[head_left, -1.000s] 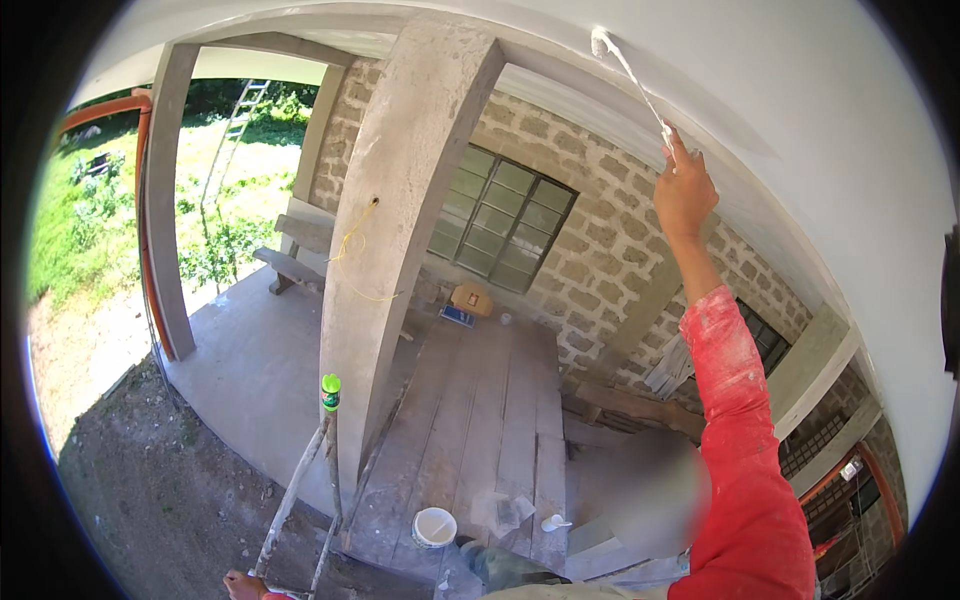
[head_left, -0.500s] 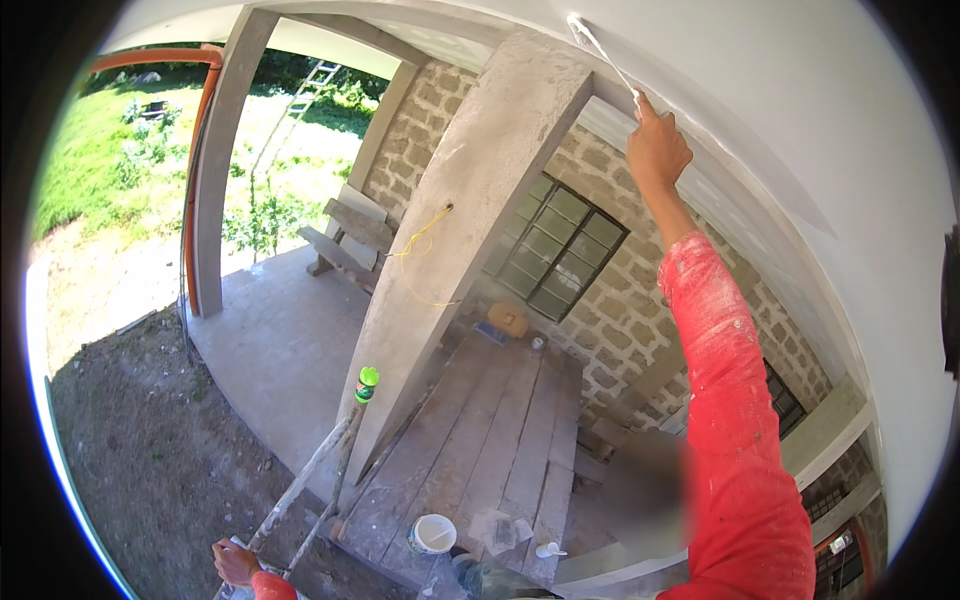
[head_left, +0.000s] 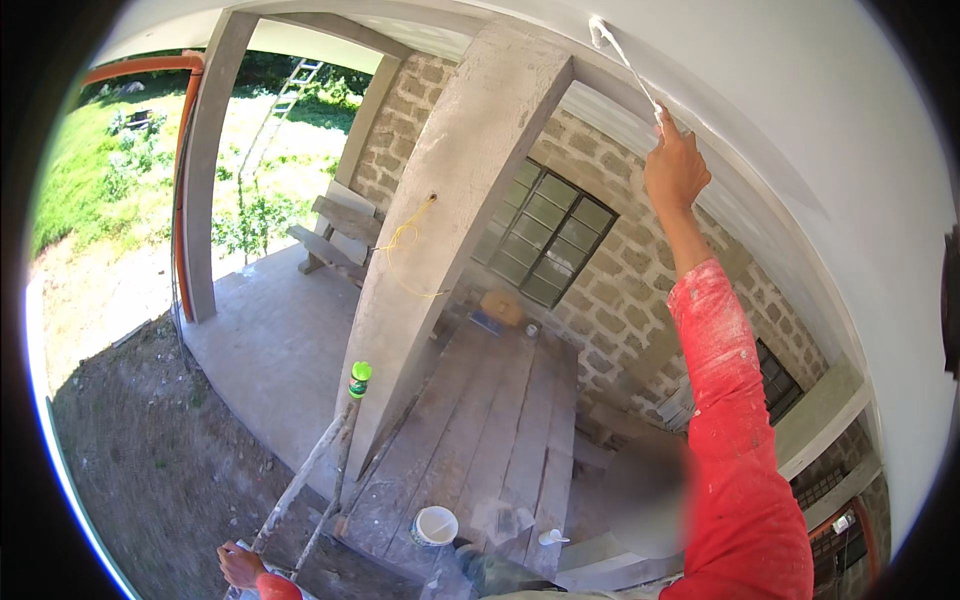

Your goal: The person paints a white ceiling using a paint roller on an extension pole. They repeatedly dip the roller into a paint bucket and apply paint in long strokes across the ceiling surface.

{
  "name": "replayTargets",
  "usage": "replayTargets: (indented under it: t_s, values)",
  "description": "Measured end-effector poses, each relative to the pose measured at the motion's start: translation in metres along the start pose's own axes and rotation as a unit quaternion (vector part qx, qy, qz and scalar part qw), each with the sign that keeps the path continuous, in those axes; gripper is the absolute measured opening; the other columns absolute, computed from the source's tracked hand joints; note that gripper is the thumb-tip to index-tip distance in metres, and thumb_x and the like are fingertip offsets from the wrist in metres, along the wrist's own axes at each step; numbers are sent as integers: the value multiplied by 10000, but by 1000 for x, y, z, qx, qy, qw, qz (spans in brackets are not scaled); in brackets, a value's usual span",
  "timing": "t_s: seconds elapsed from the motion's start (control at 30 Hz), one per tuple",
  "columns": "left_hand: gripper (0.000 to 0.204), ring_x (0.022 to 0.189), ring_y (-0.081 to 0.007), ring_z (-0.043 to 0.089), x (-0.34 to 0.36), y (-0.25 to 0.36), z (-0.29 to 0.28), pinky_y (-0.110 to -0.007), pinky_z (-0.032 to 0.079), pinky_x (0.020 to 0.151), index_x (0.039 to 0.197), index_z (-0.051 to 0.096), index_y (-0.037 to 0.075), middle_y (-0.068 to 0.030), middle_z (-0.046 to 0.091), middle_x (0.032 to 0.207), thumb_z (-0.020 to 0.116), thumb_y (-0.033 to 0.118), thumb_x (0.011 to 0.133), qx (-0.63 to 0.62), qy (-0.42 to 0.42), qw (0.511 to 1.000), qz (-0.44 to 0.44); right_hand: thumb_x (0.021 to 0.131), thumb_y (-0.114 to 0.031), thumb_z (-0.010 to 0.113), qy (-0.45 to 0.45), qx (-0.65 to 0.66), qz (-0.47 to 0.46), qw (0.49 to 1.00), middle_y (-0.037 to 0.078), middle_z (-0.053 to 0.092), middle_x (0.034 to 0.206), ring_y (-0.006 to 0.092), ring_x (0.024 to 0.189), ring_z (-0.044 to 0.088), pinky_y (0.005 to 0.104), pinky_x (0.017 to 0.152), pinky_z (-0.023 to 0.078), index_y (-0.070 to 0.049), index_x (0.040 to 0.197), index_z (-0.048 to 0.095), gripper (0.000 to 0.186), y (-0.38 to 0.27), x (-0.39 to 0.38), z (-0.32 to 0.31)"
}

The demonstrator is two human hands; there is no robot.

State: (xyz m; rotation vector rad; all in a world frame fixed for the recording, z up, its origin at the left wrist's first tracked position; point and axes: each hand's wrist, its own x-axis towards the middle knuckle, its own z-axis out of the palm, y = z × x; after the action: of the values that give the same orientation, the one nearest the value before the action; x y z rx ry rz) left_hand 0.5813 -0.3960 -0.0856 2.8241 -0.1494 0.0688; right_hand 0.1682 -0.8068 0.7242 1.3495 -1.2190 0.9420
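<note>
My right hand (head_left: 676, 172) is raised overhead and shut on the thin handle of a white paintbrush (head_left: 625, 60). Its bristles touch the white ceiling (head_left: 800, 90) beside a concrete beam. My right arm wears a red, paint-speckled sleeve (head_left: 725, 420). My left hand (head_left: 240, 566) is low at the bottom edge, next to the slanted wooden poles (head_left: 300, 490). Its fingers are curled; whether it holds anything is unclear. Below me lies a wooden plank platform (head_left: 500, 420) with a white paint bucket (head_left: 433, 525) on it.
A slanted concrete column (head_left: 450, 200) stands ahead, with a yellow cord hanging on it. One pole is capped by a green bottle (head_left: 358, 379). Behind are a stone wall with a barred window (head_left: 545, 235), a wooden bench (head_left: 335, 232), a ladder (head_left: 290, 90) and grass.
The view swung a little, shifting the column and platform in the picture. My right hand and the brush moved slightly along the ceiling. My left hand stayed low by the poles.
</note>
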Motion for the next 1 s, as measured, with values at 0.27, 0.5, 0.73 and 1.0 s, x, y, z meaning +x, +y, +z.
replayTargets:
  t_s: [0.27, 0.5, 0.73, 1.0]
  values:
    - [251, 889, -374, 684, -3, 4, -10, -504, 528, 779, 992, 626, 78, -117, 703, 1018, 461, 267, 992, -17, -25, 1000, -5, 928, -51, 590, 73, -19, 9, 997, 22, 693, 904, 237, 723, 676, 387, 570, 481, -378, 1402, 590, 576, 120, -48, -48]
    - [274, 874, -280, 712, 0, -16, 10, -439, 553, 690, 920, 719, 167, -52, 724, 1007, 655, 403, 797, 29, 44, 997, 58, 882, 13, 607, 123, -14, 4, 992, 26, 723, 909, 242, 696, 669, 373, 605, 510, -343, 1374, 628, 607, 207, -85, -85]
    - [286, 838, -248, 726, 5, -13, 21, -445, 577, 658, 944, 746, 242, 2, 723, 1013, 664, 440, 755, 91, 47, 994, 30, 894, -3, 640, 125, -13, 29, 992, 104, 724, 999, 284, 755, 685, 381, 684, 541, -299, 1376, 633, 566, 278, -118, -125]
    - [286, 877, -269, 734, 1, -18, 14, -457, 588, 686, 991, 744, 229, -24, 722, 1022, 653, 408, 788, 67, 7, 995, 70, 932, -22, 631, 158, -38, 3, 987, 156, 707, 1052, 339, 823, 684, 380, 713, 544, -263, 1381, 630, 509, 328, -148, -155]
